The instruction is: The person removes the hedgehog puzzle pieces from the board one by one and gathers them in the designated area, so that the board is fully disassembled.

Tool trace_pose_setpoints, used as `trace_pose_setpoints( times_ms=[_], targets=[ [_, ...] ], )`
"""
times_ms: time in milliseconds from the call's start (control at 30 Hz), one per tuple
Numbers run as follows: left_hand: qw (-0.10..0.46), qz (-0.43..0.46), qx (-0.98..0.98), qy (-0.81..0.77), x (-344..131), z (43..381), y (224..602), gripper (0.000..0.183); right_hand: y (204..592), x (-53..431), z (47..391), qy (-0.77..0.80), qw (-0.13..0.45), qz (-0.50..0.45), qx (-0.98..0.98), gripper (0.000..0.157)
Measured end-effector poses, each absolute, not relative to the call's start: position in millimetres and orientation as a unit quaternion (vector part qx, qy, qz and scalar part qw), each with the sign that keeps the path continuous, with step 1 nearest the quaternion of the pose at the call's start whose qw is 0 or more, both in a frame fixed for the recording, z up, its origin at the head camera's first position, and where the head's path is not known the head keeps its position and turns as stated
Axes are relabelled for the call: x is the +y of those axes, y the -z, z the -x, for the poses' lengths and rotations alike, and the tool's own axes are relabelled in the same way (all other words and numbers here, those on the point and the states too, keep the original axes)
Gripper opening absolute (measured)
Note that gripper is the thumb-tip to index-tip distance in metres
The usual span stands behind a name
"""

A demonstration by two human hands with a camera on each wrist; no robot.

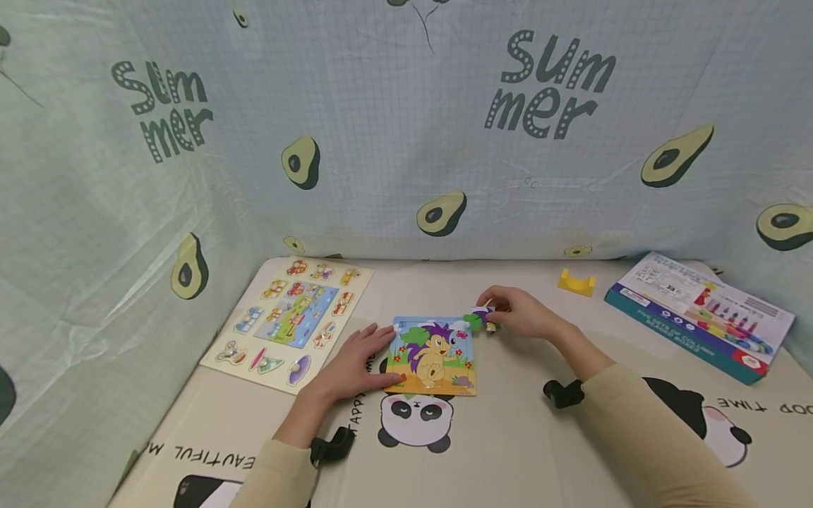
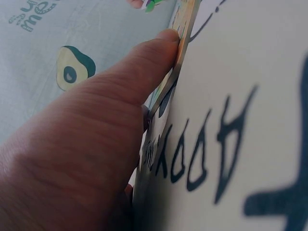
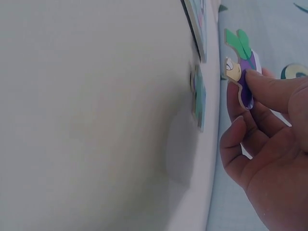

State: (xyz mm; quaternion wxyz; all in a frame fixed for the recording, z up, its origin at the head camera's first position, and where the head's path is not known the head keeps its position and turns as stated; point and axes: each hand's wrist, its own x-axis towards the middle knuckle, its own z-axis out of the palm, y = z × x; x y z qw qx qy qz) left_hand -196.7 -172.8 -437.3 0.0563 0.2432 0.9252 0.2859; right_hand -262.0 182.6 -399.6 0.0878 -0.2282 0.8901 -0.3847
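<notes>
A square jigsaw puzzle (image 1: 434,356) with a purple-haired cartoon hedgehog lies on the table. My left hand (image 1: 356,363) rests at its left side, fingers spread, and the thumb (image 2: 161,45) lies on the puzzle's near left edge. Just right of the puzzle, my right hand (image 1: 517,314) pinches a puzzle piece (image 3: 245,77) between thumb and fingers, raised off the table. That piece is green, purple and cream. A second, light blue-green piece (image 3: 198,98) lies on the table beyond the puzzle's edge in the right wrist view.
To the left lies a knob puzzle board (image 1: 254,339) with vehicle pictures. At the back right are a yellow notched block (image 1: 576,283) and a flat box (image 1: 699,310) of beaded columns. A patterned cloth wall (image 1: 381,92) rises behind the table.
</notes>
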Motion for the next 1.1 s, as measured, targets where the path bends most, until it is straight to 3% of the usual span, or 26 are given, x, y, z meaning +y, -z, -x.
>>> trace_pose_setpoints(
  times_ms=[1100],
  targets=[
    [0.064,-0.238,0.926,-0.285,-173.1,196.3,435.8,0.088,410.9,243.5,268.3,0.391,0.114,0.186,0.894,0.019]
  ],
)
